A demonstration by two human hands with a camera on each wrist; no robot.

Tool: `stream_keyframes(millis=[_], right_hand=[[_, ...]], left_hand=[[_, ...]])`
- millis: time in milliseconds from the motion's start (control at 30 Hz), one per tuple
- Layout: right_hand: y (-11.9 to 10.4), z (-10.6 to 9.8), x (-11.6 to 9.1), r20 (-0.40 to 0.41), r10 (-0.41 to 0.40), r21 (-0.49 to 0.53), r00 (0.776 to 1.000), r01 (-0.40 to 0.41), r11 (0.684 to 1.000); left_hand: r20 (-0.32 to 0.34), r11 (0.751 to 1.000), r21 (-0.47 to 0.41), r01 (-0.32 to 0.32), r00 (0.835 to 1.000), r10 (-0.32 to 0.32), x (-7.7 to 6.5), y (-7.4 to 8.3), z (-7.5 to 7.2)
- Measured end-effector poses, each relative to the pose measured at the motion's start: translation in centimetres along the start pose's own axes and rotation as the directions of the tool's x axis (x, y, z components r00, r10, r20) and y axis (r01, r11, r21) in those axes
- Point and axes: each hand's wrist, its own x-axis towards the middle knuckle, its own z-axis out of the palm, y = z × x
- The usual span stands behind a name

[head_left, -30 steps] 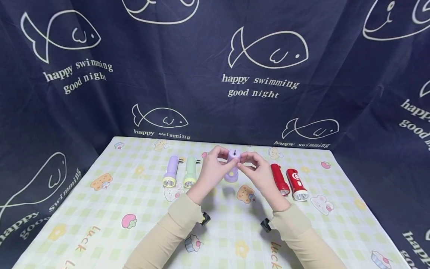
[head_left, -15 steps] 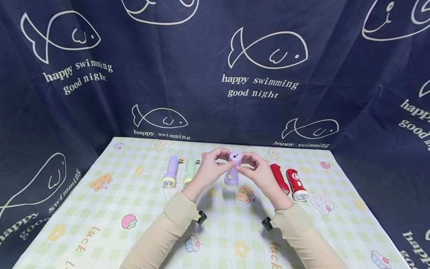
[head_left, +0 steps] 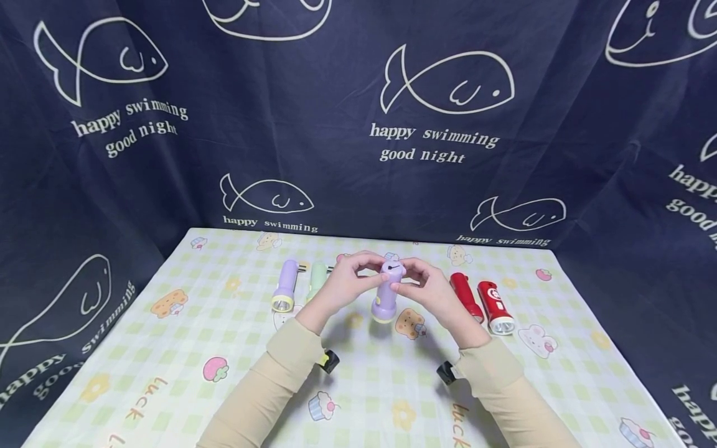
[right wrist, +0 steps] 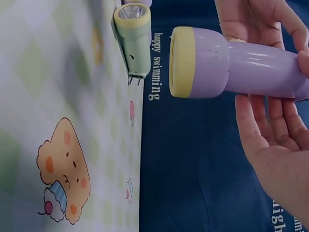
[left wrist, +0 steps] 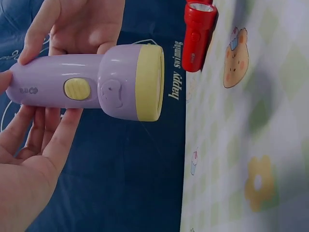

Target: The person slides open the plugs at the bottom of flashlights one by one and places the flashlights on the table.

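Observation:
A purple flashlight [head_left: 385, 302] with a yellow lens rim and a yellow switch is held above the table, lens end down. My left hand [head_left: 346, 283] grips its upper body from the left with thumb and fingers. From the other side my right hand [head_left: 430, 291] pinches the same upper part. In the left wrist view the switch side of the flashlight [left wrist: 118, 82] shows fully. The right wrist view shows its plain side [right wrist: 210, 63], with the tail end cut off by the frame. A small dark mark is on the tail end in the head view.
Left of the hands lie another purple flashlight [head_left: 287, 283] and a green flashlight [head_left: 318, 277] with plug prongs, the latter partly hidden by my left hand. Two red flashlights [head_left: 463, 294] [head_left: 494, 305] lie to the right. A checked cloth [head_left: 185, 361] covers the table; a dark curtain [head_left: 347, 124] hangs behind.
The held flashlight has come slightly toward me and turned a little between the fingers, its switch shifting left. Both hands keep hold. The flashlights on the table have not moved.

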Motion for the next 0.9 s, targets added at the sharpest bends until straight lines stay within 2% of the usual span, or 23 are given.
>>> stream_keyframes(millis=[233, 367, 600, 733, 900], right_hand=[[0.1, 0.2, -0.1, -0.023, -0.014, 0.018, 1.000, 0.014, 1.000], [0.0, 0.3, -0.2, -0.048, -0.025, 0.020, 0.999, 0.026, 0.999], [-0.1, 0.6, -0.3, -0.121, -0.038, 0.009, 0.992, 0.039, 0.999], [0.0, 0.7, -0.2, -0.154, -0.058, 0.007, 0.986, 0.060, 0.998], [0.2, 0.8, -0.2, -0.184, -0.070, 0.005, 0.981, 0.072, 0.997]], left_hand=[[0.040, 0.997, -0.079, 0.026, 0.999, -0.023, -0.2, -0.1, 0.0], [0.027, 0.993, -0.112, 0.046, 0.999, -0.043, -0.2, 0.2, 0.3], [-0.063, 0.991, -0.127, 0.029, 0.997, -0.037, -0.5, 1.0, 1.1], [-0.137, 0.992, -0.123, 0.024, 0.990, -0.041, -0.7, 1.2, 1.5], [-0.198, 0.995, -0.102, 0.020, 0.979, -0.040, -0.9, 1.4, 2.2]])
